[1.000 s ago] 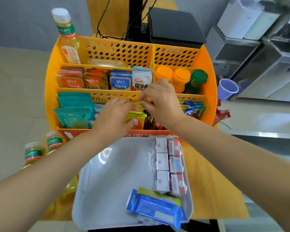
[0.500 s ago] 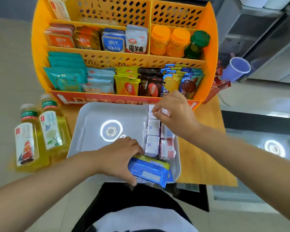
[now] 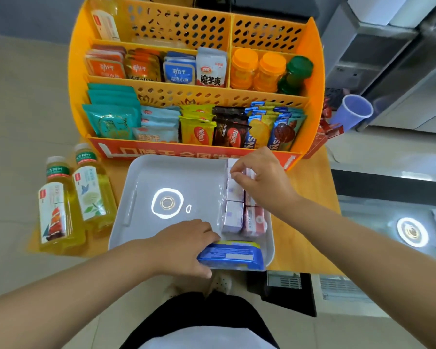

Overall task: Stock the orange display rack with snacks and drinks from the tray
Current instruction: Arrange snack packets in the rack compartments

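Note:
The orange display rack (image 3: 315,71) stands at the back of the table, its tiers filled with snack packets and small jars. In front of it lies a white tray (image 3: 141,187). A plastic-wrapped pack of small drink cartons (image 3: 233,215) lies along the tray's right side. My right hand (image 3: 259,177) pinches the far end of that pack. A blue and yellow snack packet (image 3: 233,255) lies at the tray's near edge, and my left hand (image 3: 186,248) grips its left end.
Two tea bottles (image 3: 73,197) stand on the table left of the tray, and a third bottle (image 3: 103,18) stands in the rack's back left corner. A purple cup (image 3: 353,114) and red sachets (image 3: 330,127) sit right of the rack. Grey metal cabinets fill the right side.
Both hands left the rack's front tier and came down to the tray. The left one took the blue packet, the right one reached the carton pack. The view tilted downward.

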### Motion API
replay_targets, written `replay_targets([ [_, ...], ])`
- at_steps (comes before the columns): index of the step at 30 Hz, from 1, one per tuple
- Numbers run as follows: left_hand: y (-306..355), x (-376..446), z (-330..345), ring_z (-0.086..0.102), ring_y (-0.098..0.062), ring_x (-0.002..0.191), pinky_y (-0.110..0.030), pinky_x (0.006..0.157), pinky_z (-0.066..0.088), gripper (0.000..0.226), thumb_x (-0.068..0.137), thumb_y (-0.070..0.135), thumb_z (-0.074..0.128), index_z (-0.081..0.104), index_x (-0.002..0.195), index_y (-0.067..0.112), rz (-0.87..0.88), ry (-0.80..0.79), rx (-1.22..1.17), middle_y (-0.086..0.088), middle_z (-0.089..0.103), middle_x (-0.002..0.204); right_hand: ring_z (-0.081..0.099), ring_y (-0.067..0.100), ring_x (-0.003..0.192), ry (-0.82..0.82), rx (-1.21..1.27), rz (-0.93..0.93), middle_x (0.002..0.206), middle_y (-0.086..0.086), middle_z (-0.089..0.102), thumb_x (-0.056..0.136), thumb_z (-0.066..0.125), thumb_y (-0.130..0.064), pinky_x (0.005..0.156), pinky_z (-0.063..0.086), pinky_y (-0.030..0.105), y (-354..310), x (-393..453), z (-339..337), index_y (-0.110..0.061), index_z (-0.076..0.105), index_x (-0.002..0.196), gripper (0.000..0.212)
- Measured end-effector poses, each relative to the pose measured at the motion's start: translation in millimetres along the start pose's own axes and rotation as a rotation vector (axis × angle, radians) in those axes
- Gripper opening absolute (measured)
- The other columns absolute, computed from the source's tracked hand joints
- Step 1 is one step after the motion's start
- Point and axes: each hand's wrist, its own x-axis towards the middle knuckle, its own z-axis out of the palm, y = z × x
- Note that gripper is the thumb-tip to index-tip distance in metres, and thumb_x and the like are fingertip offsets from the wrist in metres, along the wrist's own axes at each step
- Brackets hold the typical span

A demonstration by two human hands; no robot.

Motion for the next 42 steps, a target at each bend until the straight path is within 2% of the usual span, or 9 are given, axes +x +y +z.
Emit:
replay_targets([
  [10,-23.7,2.5,-23.2,0.052,-0.006,0.068,-0.027,0.053,0.036,0.023,0.09,0.048,0.05,0.062,0.097,0.03,-0.022,0.073,-0.09,0.008,0.061,0.077,0.044,0.003,0.091,-0.007,0.04,0.14,0.076,-0.026,0.058,0.086,0.07,-0.015,0.076,0.036,0.01,-16.5,-16.1,5.3,-0.028,0.071,0.08,0.015],
  [13,-38.1,-3.0,-25.2,0.057,-0.006,0.072,-0.029,0.059,0.048,0.021,0.091,0.045,0.05,0.064,0.097,0.031,-0.067,0.051,-0.116,0.009,0.065,0.081,0.046,0.005,0.092,-0.034,0.072,0.21,0.074,-0.029,0.057,0.087,0.07,-0.017,0.071,0.035,0.011,-18.0,-20.4,8.4,-0.034,0.068,0.079,0.019],
  [16,-55.2,-14.5,-33.8,0.056,-0.002,0.069,-0.019,0.055,0.041,0.011,0.091,0.043,0.055,0.06,0.085,0.035,-0.097,0.007,-0.186,0.016,0.059,0.072,0.047,0.003,0.087,-0.023,0.117,0.273,0.075,-0.035,0.057,0.086,0.07,-0.016,0.07,0.036,0.011,-20.1,-23.1,11.5,-0.035,0.068,0.079,0.021],
  [22,-96.6,-51.6,-82.0,0.066,-0.004,0.081,-0.027,0.073,0.056,0.012,0.086,0.044,0.066,0.07,0.089,0.032,-0.247,-0.019,-0.495,0.012,0.072,0.086,0.058,0.004,0.08,-0.014,0.254,0.374,0.08,-0.016,0.066,0.093,0.063,-0.02,0.066,0.045,0.02,-26.7,-16.5,14.5,-0.029,0.067,0.081,0.015],
  [28,-114.1,-63.2,-106.3,0.072,-0.016,0.094,-0.033,0.076,0.061,0.029,0.077,0.03,0.073,0.07,0.106,0.028,-0.3,0.281,-1.105,0.002,0.076,0.101,0.07,0.012,0.077,-0.067,0.613,0.523,0.09,0.004,0.073,0.102,0.046,-0.025,0.061,0.055,0.025,-55.2,8.9,27.1,-0.013,0.064,0.1,0.022],
  [31,-109.0,-53.4,-105.9,0.073,-0.018,0.09,-0.031,0.07,0.061,0.017,0.08,0.024,0.074,0.073,0.097,0.024,-0.314,0.407,-1.125,0.0,0.076,0.096,0.073,0.019,0.078,-0.149,0.816,0.647,0.101,0.008,0.073,0.1,0.053,-0.032,0.058,0.057,0.029,-69.9,25.8,38.9,-0.014,0.056,0.11,0.021],
  [35,-100.2,-42.6,-98.5,0.074,-0.016,0.084,-0.024,0.062,0.058,0.018,0.082,0.017,0.076,0.075,0.09,0.033,-0.312,0.492,-1.151,0.004,0.077,0.091,0.074,0.018,0.077,-0.076,0.976,0.808,0.098,0.007,0.074,0.086,0.072,-0.012,0.058,0.057,0.028,-70.6,37.6,49.7,-0.017,0.056,0.107,0.026],
  [38,-95.2,-38.1,-95.4,0.074,-0.016,0.084,-0.022,0.06,0.057,0.016,0.075,0.033,0.075,0.074,0.089,0.042,-0.296,0.553,-1.236,0.003,0.077,0.093,0.074,0.016,0.075,-0.101,1.062,0.84,0.093,0.006,0.077,0.084,0.072,-0.006,0.057,0.054,0.023,-63.2,40.5,49.2,-0.014,0.065,0.105,0.024],
  [42,-98.8,-32.5,-102.1,0.074,-0.02,0.084,-0.023,0.059,0.056,0.026,0.077,0.05,0.061,0.075,0.092,0.033,-0.299,0.637,-1.329,-0.003,0.076,0.095,0.072,0.02,0.083,-0.148,1.023,0.811,0.099,0.011,0.076,0.084,0.072,-0.005,0.063,0.053,0.023,-47.7,44.5,38.8,-0.01,0.068,0.106,0.023],
])
